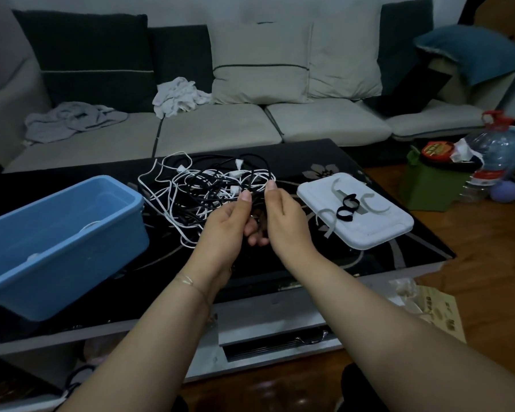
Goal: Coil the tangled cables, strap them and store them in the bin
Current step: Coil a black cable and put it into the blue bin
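Behind the low black surface (369, 260) we see a pale couch (220, 126) with dark and light cushions and crumpled cloths on its seat. On the glossy top, near its far edge, lies our tangle of black and white cables (202, 185), spread loosely in one heap.

Our left hand (229, 224) and right hand (283, 218) meet at the near right side of the heap. The left hand's fingers (246, 199) curl around black strands, thumb up; the right hand's fingers (270, 185) pinch black cable at the heap's right edge. Both hands hold cable, though we cannot tell whether it is one strand or several.

To the left of the heap sits the blue bin (110, 230), open-topped, touching the heap's left fringe; something pale lies inside it, too dim to name. To the right, apart from the cables, a white lid (378, 233) lies flat on the surface, and on it rest the straps (350, 206): two black ones curled into loops and several grey ones lying open.
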Tool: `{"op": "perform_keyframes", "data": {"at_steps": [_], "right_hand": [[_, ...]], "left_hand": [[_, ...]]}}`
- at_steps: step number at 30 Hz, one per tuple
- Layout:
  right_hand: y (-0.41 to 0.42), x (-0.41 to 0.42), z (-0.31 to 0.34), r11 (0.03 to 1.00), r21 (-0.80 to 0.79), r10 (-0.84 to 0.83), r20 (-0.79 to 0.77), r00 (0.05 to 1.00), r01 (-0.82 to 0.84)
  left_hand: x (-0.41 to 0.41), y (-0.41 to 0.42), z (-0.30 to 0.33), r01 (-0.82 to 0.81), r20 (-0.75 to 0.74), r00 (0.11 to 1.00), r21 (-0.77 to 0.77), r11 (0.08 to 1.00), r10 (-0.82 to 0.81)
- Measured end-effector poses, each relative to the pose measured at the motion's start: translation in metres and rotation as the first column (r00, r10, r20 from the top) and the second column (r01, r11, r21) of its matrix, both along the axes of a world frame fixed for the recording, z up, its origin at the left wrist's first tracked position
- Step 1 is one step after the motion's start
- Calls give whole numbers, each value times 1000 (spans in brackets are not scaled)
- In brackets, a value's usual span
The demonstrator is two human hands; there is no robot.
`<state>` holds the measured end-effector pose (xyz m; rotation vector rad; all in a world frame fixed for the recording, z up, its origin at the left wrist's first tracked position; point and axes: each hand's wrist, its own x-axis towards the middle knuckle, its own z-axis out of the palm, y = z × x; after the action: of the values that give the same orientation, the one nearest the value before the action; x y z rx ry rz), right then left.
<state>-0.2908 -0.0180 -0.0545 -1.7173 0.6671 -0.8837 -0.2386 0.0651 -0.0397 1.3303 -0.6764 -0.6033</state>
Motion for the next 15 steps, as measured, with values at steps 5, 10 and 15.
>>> {"op": "perform_keyframes", "data": {"at_steps": [5,10,15], "right_hand": [[-48,-7,5,976,-215,-128,-419,899,39],[-105,-33,-14,880,-446,-380,-867,321,-162],[-113,-32,-36,825,-513,-452,-851,269,-236]], "left_hand": [[9,-2,0,-25,65,998,42,999,22],[21,5,-2,-34,110,994,100,994,23],[25,8,-3,-23,93,996,165,986,8]]}}
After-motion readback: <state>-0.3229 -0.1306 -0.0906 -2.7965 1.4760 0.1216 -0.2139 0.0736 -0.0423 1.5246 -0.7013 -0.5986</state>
